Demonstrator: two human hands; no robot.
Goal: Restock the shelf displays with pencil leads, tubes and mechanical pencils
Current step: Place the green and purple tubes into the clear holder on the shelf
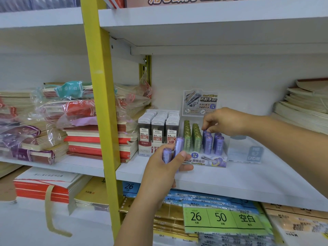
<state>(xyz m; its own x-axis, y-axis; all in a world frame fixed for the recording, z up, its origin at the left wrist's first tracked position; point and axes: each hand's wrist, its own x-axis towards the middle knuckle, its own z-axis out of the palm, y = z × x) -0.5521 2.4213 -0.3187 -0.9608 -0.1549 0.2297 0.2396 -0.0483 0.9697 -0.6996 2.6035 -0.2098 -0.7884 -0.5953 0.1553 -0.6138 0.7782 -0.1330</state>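
My right hand (225, 121) pinches the cap of a purple tube (205, 134) at the far end of the display box (209, 159), while my left hand (170, 167), just in front of the box's left corner, grips two spare purple tubes (173, 151). If I push down off-line, I judge the tube may tip its upright neighbours, and the spares could slip from my loose grip. The box holds green tubes (192, 137) left, purple right; the grey lead cases (158, 125) fill the box further left.
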